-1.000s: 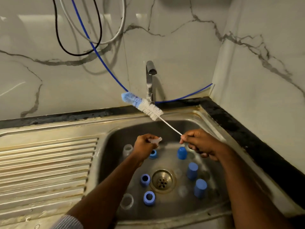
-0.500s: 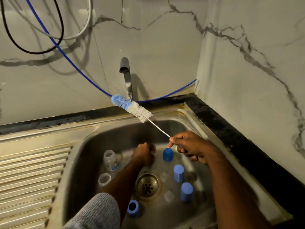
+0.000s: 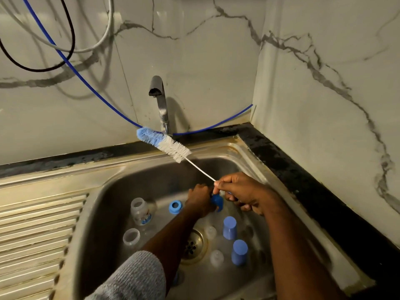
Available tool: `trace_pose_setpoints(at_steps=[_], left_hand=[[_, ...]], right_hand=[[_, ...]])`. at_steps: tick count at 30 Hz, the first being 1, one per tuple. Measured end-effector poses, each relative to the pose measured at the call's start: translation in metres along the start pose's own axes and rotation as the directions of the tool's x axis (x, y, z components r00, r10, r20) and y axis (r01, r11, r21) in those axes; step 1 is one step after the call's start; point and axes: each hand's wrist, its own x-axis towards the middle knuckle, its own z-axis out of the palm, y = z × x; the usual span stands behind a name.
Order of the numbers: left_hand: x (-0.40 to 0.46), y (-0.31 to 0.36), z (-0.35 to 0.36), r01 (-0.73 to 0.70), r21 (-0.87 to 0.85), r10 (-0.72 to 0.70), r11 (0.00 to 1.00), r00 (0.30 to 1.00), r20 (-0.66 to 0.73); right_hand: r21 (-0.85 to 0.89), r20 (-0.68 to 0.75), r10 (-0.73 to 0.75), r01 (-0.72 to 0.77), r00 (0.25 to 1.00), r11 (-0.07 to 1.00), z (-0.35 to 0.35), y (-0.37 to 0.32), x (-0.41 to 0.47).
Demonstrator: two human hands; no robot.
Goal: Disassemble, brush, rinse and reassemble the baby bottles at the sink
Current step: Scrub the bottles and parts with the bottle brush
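Nearest the camera, a grey sleeve (image 3: pixel 132 278) is seen at 7 o'clock, the left forearm reaching up across the drain (image 3: pixel 193 245) of the steel sink (image 3: pixel 104 213). Around that drain the stripped parts are laid out — blue caps (image 3: pixel 229 230) standing at 3 o'clock of it, clear teats (image 3: pixel 216 257) beside them, two clear bottles (image 3: pixel 140 211) at 9 to 10 o'clock, a blue collar ring (image 3: pixel 175 207) at 12. They seem to have been kept in the basin so everything stays within reach of the water.

Further in, the left hand (image 3: pixel 200 202) is curled round a blue cap (image 3: pixel 217 202), which is gripped low, probably to be steadied for brushing. Just past it, the right hand (image 3: pixel 240 191) is closed on the wire stem of the bottle brush (image 3: pixel 164 144), pinched at the stem's near end for control. The brush's long axis is run from 4 o'clock up to 10 o'clock — bristle head pointed toward the wall, blue tip leading, held clear above the rim.

Beyond, the tap (image 3: pixel 160 98) is seen with no water running.
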Motion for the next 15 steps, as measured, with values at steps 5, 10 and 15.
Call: trace_pose_setpoints(at_steps=[5, 10, 15], left_hand=[[-0.005, -0.006, -0.013, -0.03, -0.216, -0.006, 0.976, 0.987, -0.161], [-0.034, -0.03, -0.051, 0.073, -0.788, -0.336, 0.611, 0.925, -0.175], [-0.1, -0.075, -0.108, -0.029, -0.999, -0.592, -0.038, 0.806, -0.001]], right_hand=[[-0.015, -0.017, -0.031, 0.031, 0.999, 0.999, 0.006, -0.004, 0.0], [0.018, -0.065, -0.108, 0.11, 0.992, 0.994, 0.014, -0.009, 0.001], [-0.121, -0.055, -0.171, 0.163, 0.984, 0.979, 0.023, -0.011, 0.007]])
